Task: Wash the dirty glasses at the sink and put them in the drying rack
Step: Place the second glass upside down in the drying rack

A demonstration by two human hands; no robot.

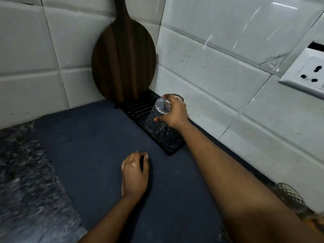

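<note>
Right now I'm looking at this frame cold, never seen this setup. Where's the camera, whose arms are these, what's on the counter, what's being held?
There is no robot here. A person wears one wide-angle camera on the head, looking forward and down, so both arms reach in from the bottom edge.

The right hand grips a clear glass, turned bottom up and tilted, its rim low over the black drying rack by the tiled wall. Whether it already rests on the rack I cannot tell.

The left hand rests on a dark blue mat that covers the counter and holds nothing.

A round wooden board leans in the corner. A patterned glass shows at the lower right, and a wall socket at the right.
</note>
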